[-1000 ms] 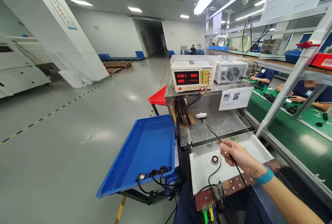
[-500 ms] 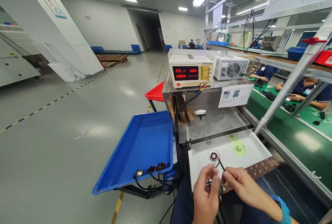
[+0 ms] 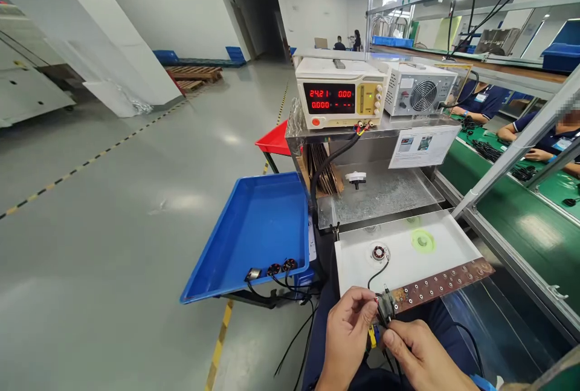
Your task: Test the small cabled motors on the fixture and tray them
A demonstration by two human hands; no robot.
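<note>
Item: connector block (image 3: pixel 386 306) at the left end of a brown terminal strip (image 3: pixel 441 285), which lies along the near edge of a white tray (image 3: pixel 453 255) on the bench. Left hand (image 3: pixel 347 336): fingers nearly closed, thumb and forefinger pinching at the block's left side; what lies between the tips is too small to make out. Right hand (image 3: pixel 423 358): below the block, thumb raised against its underside, fingers curled; whether it grips anything cannot be told. Small round coil part (image 3: pixel 379 252): seated on the white tray, its thin black lead (image 3: pixel 374 276) running down to the block. State of work, by judgement: the part is placed and its lead brought to the block; the joining at the block looks in progress; the power supply (image 3: pixel 339 100) behind shows a voltage but zero current, so no load seems to be drawn yet. Surroundings: green disc (image 3: pixel 422 240) on the tray to the right of the part; white knob-like piece (image 3: pixel 356 178) on the metal shelf behind; blue bin (image 3: pixel 254 234) to the left, with three similar parts (image 3: pixel 272 271) and their leads at its near lip; second metal-cased unit with fan (image 3: pixel 421 93); green conveyor (image 3: pixel 507 216) to the right, where other people's hands work. Obstructions: yellow and blue plugs (image 3: pixel 372 335) and loose black cables crowd the space under the block, close between the two hands.
</note>
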